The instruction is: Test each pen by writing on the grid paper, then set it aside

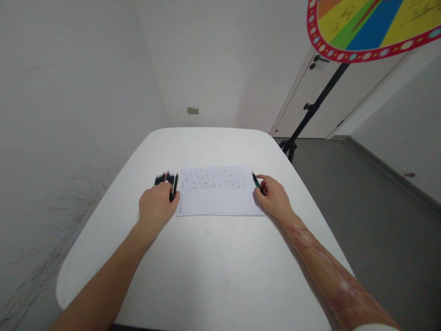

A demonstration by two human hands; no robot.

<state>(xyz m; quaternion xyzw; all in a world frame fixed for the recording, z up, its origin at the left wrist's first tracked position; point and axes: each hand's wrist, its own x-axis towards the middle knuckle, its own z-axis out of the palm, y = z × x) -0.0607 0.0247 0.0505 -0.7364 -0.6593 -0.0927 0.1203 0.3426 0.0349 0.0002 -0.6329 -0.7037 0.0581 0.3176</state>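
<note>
Counter (213, 264) fills centre frame, with working room at lower centre between the forearms. Paper (217, 200) mid-frame. Left hand (156, 202), left of centre, curls over the pens (160, 178); grip: cannot tell. Right hand (274, 198) pinches the green-and-black pen (256, 180) at the paper's right edge. I judge the step pen handling; moving calls for steady fingertips.

Green-black pen (257, 181) (white paper (220, 202), grey script (215, 178))
</note>
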